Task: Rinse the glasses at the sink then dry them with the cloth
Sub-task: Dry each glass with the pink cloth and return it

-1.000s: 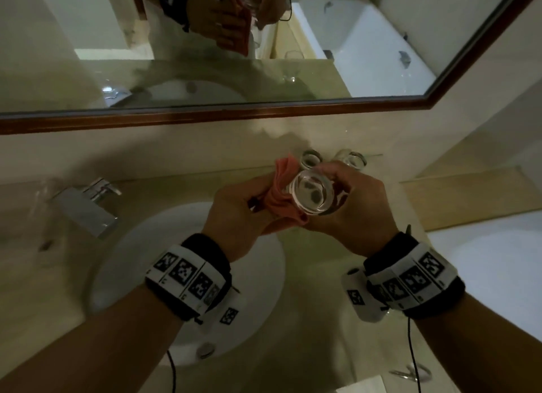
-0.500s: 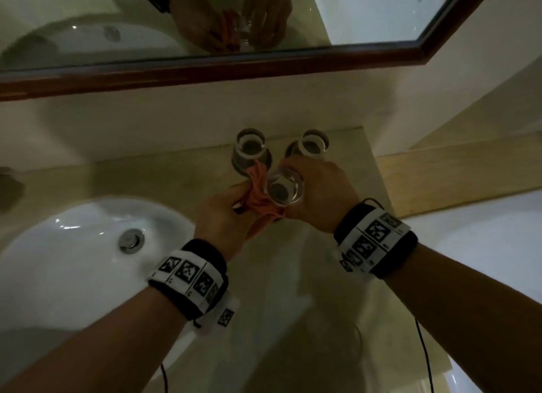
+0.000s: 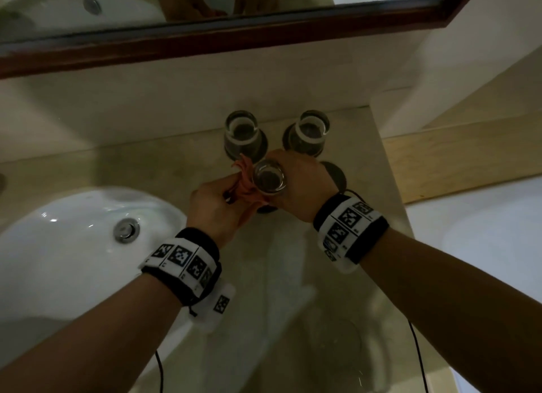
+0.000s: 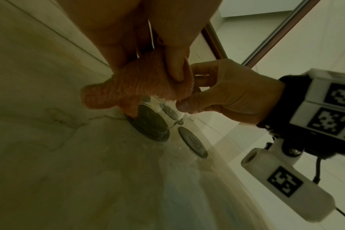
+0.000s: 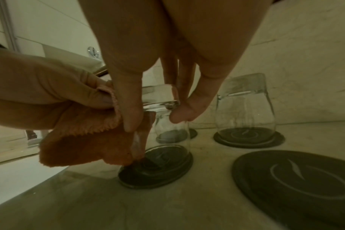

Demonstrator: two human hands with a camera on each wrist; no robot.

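My right hand (image 3: 302, 187) pinches a clear glass (image 3: 269, 179) by its base, mouth down. In the right wrist view this glass (image 5: 167, 124) stands on or just above a dark round coaster (image 5: 156, 168); I cannot tell whether they touch. My left hand (image 3: 217, 207) grips the orange cloth (image 3: 247, 181), which is bunched against the glass's left side. The cloth (image 5: 85, 144) hangs down to the coaster's edge. In the left wrist view the cloth (image 4: 140, 88) covers most of the glass (image 4: 167, 110).
Two more glasses (image 3: 243, 131) (image 3: 311, 131) stand mouth down on coasters against the back wall. An empty coaster (image 5: 293, 177) lies right of the held glass. The white sink basin (image 3: 58, 246) is at the left and a framed mirror (image 3: 205, 40) is above.
Both hands moved away from the sink toward the back right of the counter. The glass came down over a coaster, with the cloth still beside it.
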